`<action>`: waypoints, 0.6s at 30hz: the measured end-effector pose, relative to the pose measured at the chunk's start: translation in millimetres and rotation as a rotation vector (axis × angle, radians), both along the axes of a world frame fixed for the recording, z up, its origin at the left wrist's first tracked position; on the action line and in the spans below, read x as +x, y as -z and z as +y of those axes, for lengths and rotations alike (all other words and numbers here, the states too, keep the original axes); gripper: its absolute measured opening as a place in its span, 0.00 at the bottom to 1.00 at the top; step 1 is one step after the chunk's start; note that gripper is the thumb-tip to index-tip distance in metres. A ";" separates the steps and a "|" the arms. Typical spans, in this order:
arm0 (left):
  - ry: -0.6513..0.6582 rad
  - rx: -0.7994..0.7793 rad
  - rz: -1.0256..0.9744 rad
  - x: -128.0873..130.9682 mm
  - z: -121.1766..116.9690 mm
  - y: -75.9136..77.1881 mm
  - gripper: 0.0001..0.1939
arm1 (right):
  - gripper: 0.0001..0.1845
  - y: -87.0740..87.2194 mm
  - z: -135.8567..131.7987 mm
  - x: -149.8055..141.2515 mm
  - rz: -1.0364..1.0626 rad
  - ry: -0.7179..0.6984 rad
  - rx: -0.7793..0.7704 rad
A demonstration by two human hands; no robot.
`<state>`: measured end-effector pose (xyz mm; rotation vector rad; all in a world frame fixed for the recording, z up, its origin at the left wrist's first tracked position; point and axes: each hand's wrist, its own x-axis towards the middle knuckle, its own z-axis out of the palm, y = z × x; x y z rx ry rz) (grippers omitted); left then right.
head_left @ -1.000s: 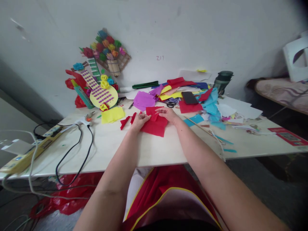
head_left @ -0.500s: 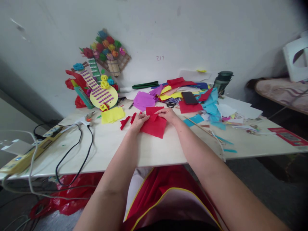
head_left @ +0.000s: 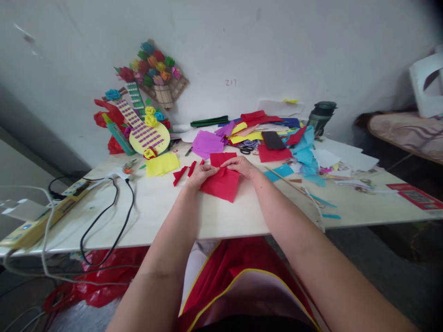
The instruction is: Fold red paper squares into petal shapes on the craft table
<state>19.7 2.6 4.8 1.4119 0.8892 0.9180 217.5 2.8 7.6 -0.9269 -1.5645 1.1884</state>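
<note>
Red crepe paper [head_left: 221,186] lies at the middle of the table, with a smaller part of it raised between my fingers. My left hand [head_left: 202,176] pinches it from the left, and my right hand [head_left: 240,167] pinches it from the right, the fingertips close together. How the paper is folded under the fingers cannot be made out. Just left of my left hand lie small folded red paper pieces [head_left: 180,176]. Beyond them is a yellow paper stack [head_left: 162,164], and purple paper [head_left: 207,144] lies behind my hands.
Black scissors [head_left: 246,150] and a dark phone [head_left: 273,140] lie behind my right hand. A wooden stick [head_left: 287,182] and blue paper are to the right. A glue bottle [head_left: 119,136] and a decorated paper guitar [head_left: 148,136] stand back left. A power strip [head_left: 58,207] with cables occupies the left edge.
My left hand has moved slightly right, bringing its fingertips nearer to those of my right hand. The raised red paper between them is gathered closer.
</note>
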 end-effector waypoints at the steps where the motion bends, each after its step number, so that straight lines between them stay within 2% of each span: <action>1: -0.004 0.010 0.017 0.0 0.0 -0.3 0.16 | 0.12 0.1 -0.3 -0.1 -0.004 -0.003 -0.006; 6: -0.020 0.031 0.064 0.8 0.2 -0.4 0.16 | 0.13 -0.4 -2.0 -1.0 0.003 0.002 -0.038; 11: -0.019 0.066 0.082 0.9 -0.2 -0.4 0.16 | 0.11 -1.4 -1.4 -1.5 0.014 0.037 0.022; 18: -0.002 0.004 0.045 2.2 1.3 0.6 0.16 | 0.10 4.6 5.8 -0.3 -0.027 0.038 0.038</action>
